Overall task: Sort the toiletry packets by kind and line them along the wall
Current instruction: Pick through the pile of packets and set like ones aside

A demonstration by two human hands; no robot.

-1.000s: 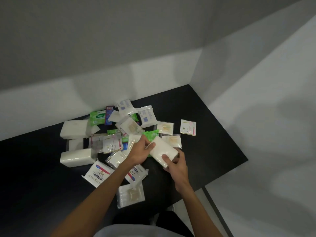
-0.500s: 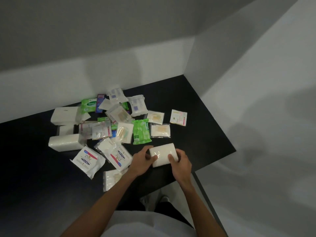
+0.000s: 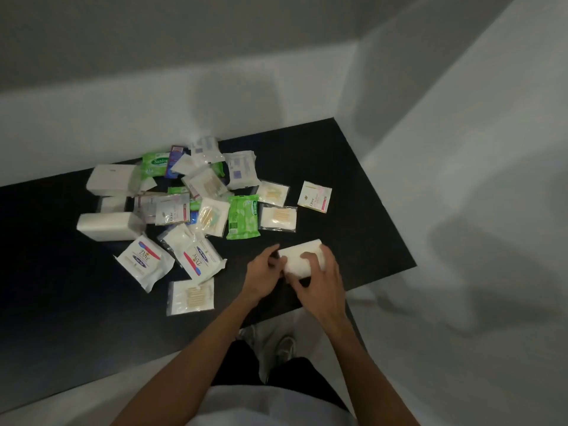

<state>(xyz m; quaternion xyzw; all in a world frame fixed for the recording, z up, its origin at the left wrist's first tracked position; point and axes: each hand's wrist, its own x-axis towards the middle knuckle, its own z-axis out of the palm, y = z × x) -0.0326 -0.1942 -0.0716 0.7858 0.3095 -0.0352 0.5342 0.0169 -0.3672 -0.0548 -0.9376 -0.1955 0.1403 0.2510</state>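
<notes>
Compared with half a second ago, the white tissue pack [image 3: 302, 259] sits in much the same near-right spot on the black table [image 3: 353, 186], but the right hand [image 3: 319, 279] has slid up over it, its fingers now draped across the top, while the left hand [image 3: 266, 272] has eased back to the pack's left end. Both hands grasp the pack between them. It lies apart from the heap, near the table's front edge.

The heap to the left looks undisturbed. Counted there: three more white tissue packs, the far one [image 3: 110, 179], a small one [image 3: 113, 203] partly hidden, and the near one [image 3: 109, 226]. Two white soap packets with blue and red labels [image 3: 144, 262] [image 3: 199, 259] lie side by side. Green wipe packs: one [image 3: 243, 217] in the open, one [image 3: 155, 163] at the far side by the wall [image 3: 153, 112], with more green showing under the pile. Clear bags of cotton buds number at least five, the nearest [image 3: 190, 296] lying alone. A small sachet [image 3: 315, 196] lies furthest right, well apart from the hands. Other packets in the middle overlap too much to count.
</notes>
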